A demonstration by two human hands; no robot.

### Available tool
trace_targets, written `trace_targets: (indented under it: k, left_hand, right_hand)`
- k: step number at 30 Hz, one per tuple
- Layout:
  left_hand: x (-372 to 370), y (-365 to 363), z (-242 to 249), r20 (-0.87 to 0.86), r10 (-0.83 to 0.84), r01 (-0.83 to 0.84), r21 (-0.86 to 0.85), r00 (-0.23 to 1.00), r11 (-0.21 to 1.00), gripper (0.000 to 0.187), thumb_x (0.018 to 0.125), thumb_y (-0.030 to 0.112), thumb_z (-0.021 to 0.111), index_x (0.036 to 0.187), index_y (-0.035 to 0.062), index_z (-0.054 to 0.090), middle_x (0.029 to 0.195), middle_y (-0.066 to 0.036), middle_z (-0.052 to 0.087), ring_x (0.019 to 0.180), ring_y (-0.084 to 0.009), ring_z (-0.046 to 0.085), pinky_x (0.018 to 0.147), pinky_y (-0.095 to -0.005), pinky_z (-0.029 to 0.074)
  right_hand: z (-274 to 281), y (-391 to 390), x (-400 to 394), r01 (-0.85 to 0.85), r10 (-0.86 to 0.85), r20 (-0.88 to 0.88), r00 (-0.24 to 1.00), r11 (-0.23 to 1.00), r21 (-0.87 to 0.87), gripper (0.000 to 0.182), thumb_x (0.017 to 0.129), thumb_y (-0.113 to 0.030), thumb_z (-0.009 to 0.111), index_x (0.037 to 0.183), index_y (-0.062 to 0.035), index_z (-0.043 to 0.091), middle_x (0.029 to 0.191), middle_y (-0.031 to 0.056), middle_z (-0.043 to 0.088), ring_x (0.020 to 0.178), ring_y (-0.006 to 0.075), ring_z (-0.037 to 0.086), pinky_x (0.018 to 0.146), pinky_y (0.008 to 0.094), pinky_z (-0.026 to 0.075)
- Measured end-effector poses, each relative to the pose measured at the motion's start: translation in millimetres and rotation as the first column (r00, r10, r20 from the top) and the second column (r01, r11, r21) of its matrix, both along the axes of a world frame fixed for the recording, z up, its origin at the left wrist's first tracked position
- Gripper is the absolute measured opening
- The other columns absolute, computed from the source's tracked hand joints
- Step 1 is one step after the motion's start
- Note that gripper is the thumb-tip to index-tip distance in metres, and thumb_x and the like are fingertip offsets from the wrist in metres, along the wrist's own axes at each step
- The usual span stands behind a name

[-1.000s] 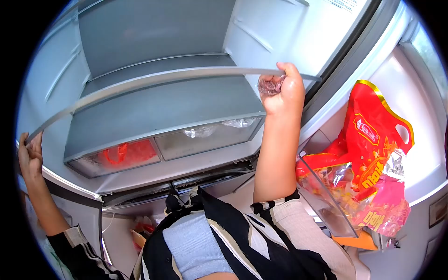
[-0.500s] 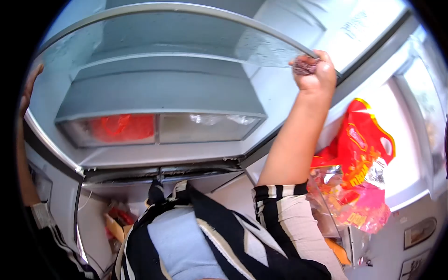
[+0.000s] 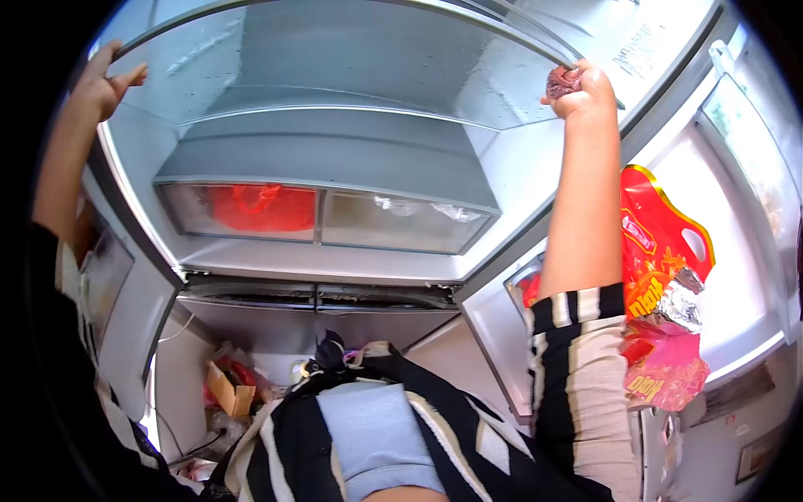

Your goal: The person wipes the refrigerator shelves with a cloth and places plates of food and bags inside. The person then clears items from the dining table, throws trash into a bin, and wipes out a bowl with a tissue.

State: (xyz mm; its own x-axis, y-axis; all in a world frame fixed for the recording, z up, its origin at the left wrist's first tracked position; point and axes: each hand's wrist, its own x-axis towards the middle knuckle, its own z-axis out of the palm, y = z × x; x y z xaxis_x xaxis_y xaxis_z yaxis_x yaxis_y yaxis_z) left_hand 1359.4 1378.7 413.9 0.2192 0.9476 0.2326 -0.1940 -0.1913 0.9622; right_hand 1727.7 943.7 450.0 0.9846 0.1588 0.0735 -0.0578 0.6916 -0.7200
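Observation:
The glass shelf (image 3: 351,63) of an open refrigerator spans the upper view, its curved front rim toward me, with drops or smears on the pane. At its left end, my left hand (image 3: 100,88) has its fingers at the rim and its thumb held apart; the fingertips are partly hidden. My right hand (image 3: 588,90) closes at the right end of the rim, with a crumpled brownish-red cloth (image 3: 564,81) bunched in the same hand. Below the shelf sit two clear-fronted drawers; a red plastic bag (image 3: 263,207) shows in the left drawer (image 3: 184,209), and clear plastic in the right drawer (image 3: 401,230).
Both doors stand open. On the right door (image 3: 736,293), a red and gold snack bag (image 3: 661,251) leans beside my right forearm. A small cardboard box (image 3: 230,389) lies among bags on the floor at lower left, near a thin cable.
My left hand has come up from the left side to the shelf's left end. The shelf's rim and my right hand now sit higher in view; the camera has also shifted.

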Motion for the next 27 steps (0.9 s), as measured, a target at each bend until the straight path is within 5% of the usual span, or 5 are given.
trace_targets:
  k: [7, 18, 20, 22, 27]
  left_hand:
    - [9, -13, 48, 0.121, -0.041, 0.073, -0.270, 0.992, 0.960, 0.081, 0.080, 0.036, 0.057, 0.123, -0.0158, 0.011, 0.108, -0.042, 0.043, 0.086, -0.0374, 0.061, 0.069, -0.0300, 0.056]
    - [13, -34, 98, 0.078, 0.015, -0.001, -0.177, 0.997, 0.984, 0.070, 0.080, 0.038, 0.060, 0.123, -0.0092, 0.031, 0.107, -0.040, 0.046, 0.080, -0.0345, 0.064, 0.057, -0.0225, 0.057]
    - [1, 17, 88, -0.294, 0.250, 0.040, 0.717, 0.923, 0.696, 0.070, 0.081, 0.041, 0.058, 0.122, -0.0095, 0.031, 0.103, -0.037, 0.049, 0.079, -0.0349, 0.063, 0.054, -0.0233, 0.056]
    - [16, 43, 100, -0.144, 0.156, 0.023, 0.803, 0.977, 0.596, 0.072, 0.079, 0.045, 0.058, 0.120, -0.0098, 0.034, 0.098, -0.034, 0.052, 0.073, -0.0318, 0.064, 0.048, -0.0213, 0.054]
    - [12, 28, 116, 0.014, 0.054, -0.053, -0.044, 0.998, 0.998, 0.083, 0.070, 0.057, 0.061, 0.115, -0.0095, 0.039, 0.092, -0.032, 0.054, 0.051, -0.0186, 0.063, 0.034, -0.0134, 0.044]
  right_hand:
    - [24, -4, -6, 0.013, -0.015, -0.088, 0.996, 1.000, -0.025, 0.061, 0.082, -0.005, 0.052, 0.127, 0.0088, 0.013, 0.130, 0.0407, 0.009, 0.054, 0.0125, 0.052, 0.045, 0.0274, 0.050]
    - [67, -16, -17, 0.157, -0.137, -0.263, 0.955, 0.986, 0.056, 0.052, 0.082, -0.007, 0.054, 0.125, 0.0037, 0.028, 0.137, 0.0322, 0.006, 0.060, 0.0187, 0.059, 0.047, 0.0294, 0.052]
    - [87, -30, 12, 0.110, -0.102, -0.255, 0.961, 0.994, 0.015, 0.037, 0.086, -0.015, 0.050, 0.114, 0.0021, 0.035, 0.123, 0.0303, 0.025, 0.057, 0.0196, 0.057, 0.049, 0.0333, 0.052]
    - [90, -38, 28, 0.043, -0.037, 0.036, 0.999, 0.985, -0.168, 0.029, 0.090, -0.028, 0.043, 0.095, 0.0000, 0.039, 0.094, 0.0234, 0.042, 0.052, 0.0213, 0.053, 0.055, 0.0396, 0.051]
    - [83, 3, -19, 0.120, -0.120, -0.194, 0.974, 0.993, -0.015, 0.054, 0.076, -0.003, 0.049, 0.123, 0.0075, 0.025, 0.136, 0.0348, 0.005, 0.052, 0.0211, 0.056, 0.050, 0.0341, 0.052]
